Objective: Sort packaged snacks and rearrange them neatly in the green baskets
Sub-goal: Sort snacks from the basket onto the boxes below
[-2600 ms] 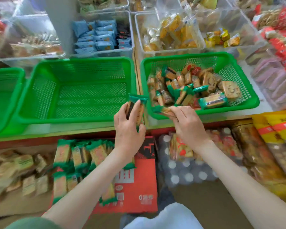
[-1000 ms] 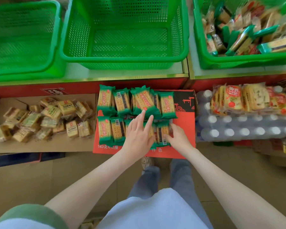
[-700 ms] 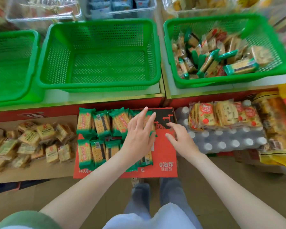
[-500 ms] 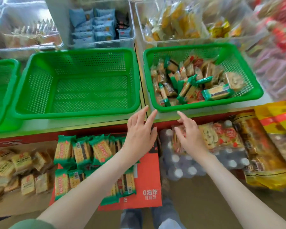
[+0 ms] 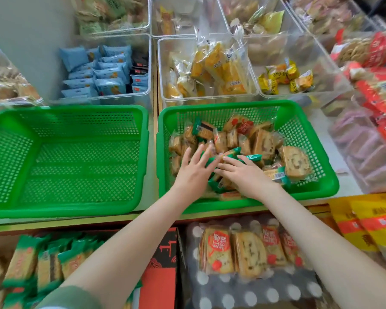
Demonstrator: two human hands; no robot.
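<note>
Head view (only one): looks forward-down, close over green baskets (image 5: 250, 108).

Both your hands are in the right green basket (image 5: 310, 195): your left hand (image 5: 194, 172) and right hand (image 5: 246, 175) lie with fingers spread over the heap of snack packets (image 5: 263, 139), fingertips nearly meeting. The left green basket (image 5: 65, 211) stands just beside it.

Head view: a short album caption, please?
Left hand and right hand spread over mixed wrapped snacks in the right green plastic mesh basket.
</note>
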